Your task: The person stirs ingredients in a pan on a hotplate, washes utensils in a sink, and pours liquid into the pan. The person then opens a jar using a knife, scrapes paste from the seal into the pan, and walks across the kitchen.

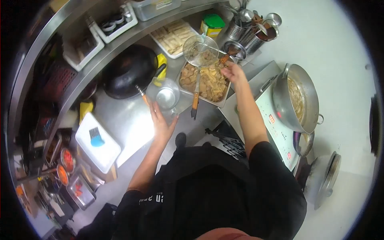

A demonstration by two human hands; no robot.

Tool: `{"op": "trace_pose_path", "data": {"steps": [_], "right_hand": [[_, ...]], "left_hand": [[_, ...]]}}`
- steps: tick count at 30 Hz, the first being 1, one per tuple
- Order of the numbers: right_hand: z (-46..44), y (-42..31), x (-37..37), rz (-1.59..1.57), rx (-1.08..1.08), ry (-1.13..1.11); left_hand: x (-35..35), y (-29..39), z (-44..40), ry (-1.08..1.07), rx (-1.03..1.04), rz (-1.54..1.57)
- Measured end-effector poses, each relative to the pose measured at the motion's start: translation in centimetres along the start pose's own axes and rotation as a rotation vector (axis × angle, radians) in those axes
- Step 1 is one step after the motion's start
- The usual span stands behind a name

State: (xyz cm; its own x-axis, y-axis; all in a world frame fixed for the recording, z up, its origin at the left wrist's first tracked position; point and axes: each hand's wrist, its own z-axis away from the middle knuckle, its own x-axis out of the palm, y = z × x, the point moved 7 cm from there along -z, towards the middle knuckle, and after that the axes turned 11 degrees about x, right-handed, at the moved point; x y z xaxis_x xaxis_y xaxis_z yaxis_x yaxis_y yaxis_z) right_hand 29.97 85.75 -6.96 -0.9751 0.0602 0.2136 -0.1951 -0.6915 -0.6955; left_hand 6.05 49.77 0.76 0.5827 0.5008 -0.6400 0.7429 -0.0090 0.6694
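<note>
My left hand (pixel 162 124) is closed around the lower side of a clear jug (pixel 165 94), near its handle. The fingertips beside a thin wooden-handled utensil (pixel 142 94) are partly blurred. With its fingers wrapped on the wooden handle, my right hand (pixel 233 73) grips a round wire-mesh strainer (pixel 201 51). Some brownish food bits lie in the mesh. Just below the strainer is a metal tray (pixel 220 105) of brown meat chunks and pale yellow strips. A wooden-handled metal spatula (pixel 196 98) rests across its near rim.
A black wok (pixel 130 72) stands left of the jug. A tray of pale sticks (pixel 174 38) and a green-lidded tub (pixel 212 25) sit behind. At right, a large pot (pixel 314 104) of liquid stands on a cooktop (pixel 272 120). A blue brush (pixel 96 138) lies in a white tray (pixel 106 154).
</note>
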Motion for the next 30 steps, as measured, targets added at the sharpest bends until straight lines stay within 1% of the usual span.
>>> {"op": "trace_pose_path", "data": {"steps": [1, 2, 4, 5, 7, 8, 10, 11, 12, 13, 14, 16, 17, 18, 19, 21, 22, 24, 25, 26, 27, 28, 30], "right_hand": [[-0.1, 0.7, 0.8, -0.038, 0.04, 0.05], [-0.5, 0.7, 1.6, -0.058, 0.034, 0.062], [-1.9, 0.4, 2.5, -0.213, 0.042, -0.005], [-2.3, 0.1, 2.2, -0.21, 0.047, -0.003], [-3.5, -0.2, 3.4, -0.424, 0.23, -0.162], [-3.9, -0.6, 3.4, -0.424, 0.232, -0.172], [-4.0, -1.8, 1.5, -0.366, 0.104, -0.128], [-3.9, -2.3, 0.4, -0.365, 0.085, -0.139], [-2.5, -2.6, -0.6, -0.375, 0.077, -0.133], [-0.7, -3.0, -0.9, -0.378, 0.069, -0.244], [1.4, -3.4, -1.1, -0.378, 0.059, -0.358], [8.6, -4.4, -1.9, -0.446, 0.0, -0.535], [12.2, -5.0, -2.9, -0.434, -0.074, -0.512], [15.5, -5.7, -3.9, -0.422, -0.146, -0.484], [18.7, -6.2, -5.0, -0.434, -0.155, -0.471], [23.9, -7.0, -7.9, -0.169, -0.236, -0.377], [25.2, -7.3, -10.0, -0.186, -0.244, -0.353], [27.8, -8.6, -14.3, 0.08, -0.333, -0.361], [28.5, -9.7, -18.3, 0.099, -0.33, -0.313], [29.3, -10.5, -21.4, 0.119, -0.327, -0.264], [32.1, -11.9, -23.0, 0.197, -0.366, 0.018], [35.3, -13.2, -24.4, 0.271, -0.395, 0.302], [37.9, -14.9, -28.4, 0.805, -0.461, 0.574]], "left_hand": [[0.1, -0.1, -0.4, -0.003, 0.013, -0.029], [0.3, -0.1, -0.8, -0.006, 0.027, -0.058], [0.3, -0.3, -1.2, -0.011, 0.051, -0.039], [0.3, -0.5, -1.0, -0.029, 0.035, -0.032], [0.1, -0.2, -1.3, -0.059, -0.013, 0.015], [0.0, -0.2, -1.3, -0.053, -0.012, 0.007], [0.0, 0.1, -1.1, -0.034, 0.019, 0.019], [0.1, 0.2, -1.0, -0.043, 0.029, 0.021], [0.2, -0.2, -1.0, -0.046, -0.019, 0.051], [0.3, -0.6, -1.1, -0.044, -0.068, 0.083], [0.3, -1.1, -1.1, -0.044, -0.055, 0.088], [0.3, -2.1, -1.2, -0.107, 0.003, 0.017], [0.3, -2.3, -1.3, -0.113, -0.046, 0.167], [0.1, -2.4, -1.5, -0.121, -0.035, 0.17], [0.0, -2.7, -1.6, -0.163, -0.027, 0.144], [-0.1, -3.4, -1.8, -0.245, -0.007, 0.13], [-0.3, -3.9, -2.1, -0.27, 0.009, 0.14], [-0.6, -5.5, -2.5, -0.348, -0.031, 0.172], [-1.0, -6.4, -2.9, -0.365, -0.016, 0.182], [-1.1, -7.4, -3.3, -0.417, 0.01, 0.11], [-0.9, -7.8, -3.6, -0.469, 0.04, 0.038], [-0.8, -7.3, -4.0, -0.485, 0.058, 0.048], [-1.5, -6.4, -5.0, -0.543, 0.011, -0.044]]}}
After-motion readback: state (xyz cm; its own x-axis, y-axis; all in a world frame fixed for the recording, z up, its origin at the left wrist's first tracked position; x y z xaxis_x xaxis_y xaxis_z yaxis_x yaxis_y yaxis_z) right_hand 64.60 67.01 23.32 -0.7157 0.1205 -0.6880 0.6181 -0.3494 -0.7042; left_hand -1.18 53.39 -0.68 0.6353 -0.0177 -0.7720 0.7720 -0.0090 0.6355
